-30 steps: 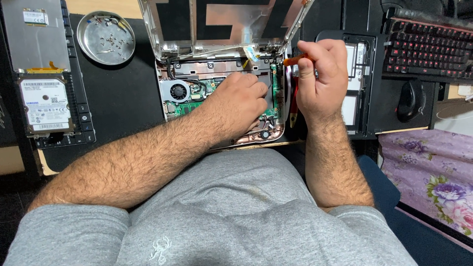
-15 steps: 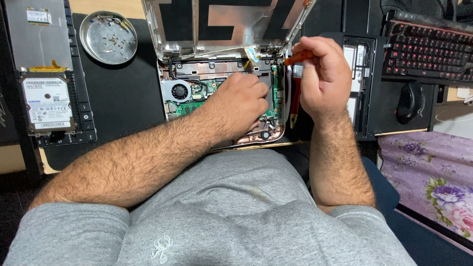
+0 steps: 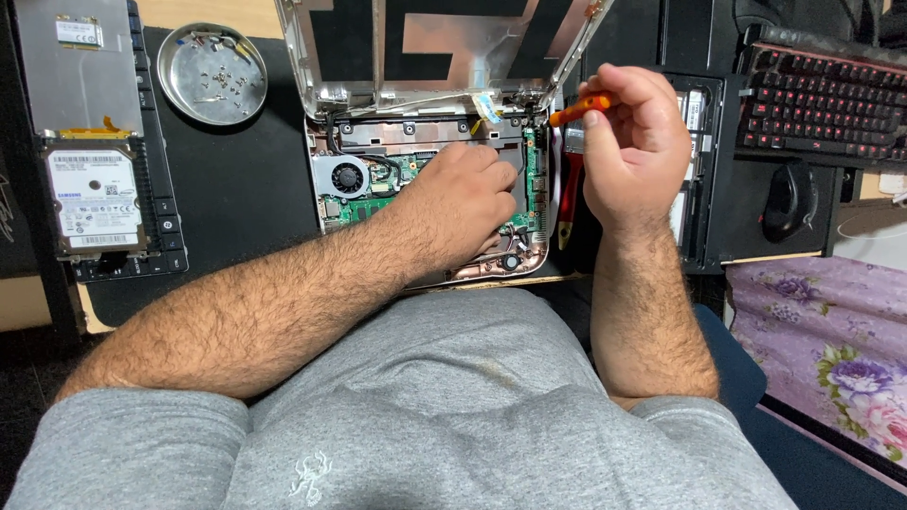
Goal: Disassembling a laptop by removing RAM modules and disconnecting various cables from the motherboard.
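The left hand lies flat, fingers together, on the opened laptop's circuit board, holding nothing. Just right of it, the right hand is clamped on an orange screwdriver pointing at the hinge

Orange screwdriver handle, green circuit board, silver dish, purple floral cloth, grey shirt.
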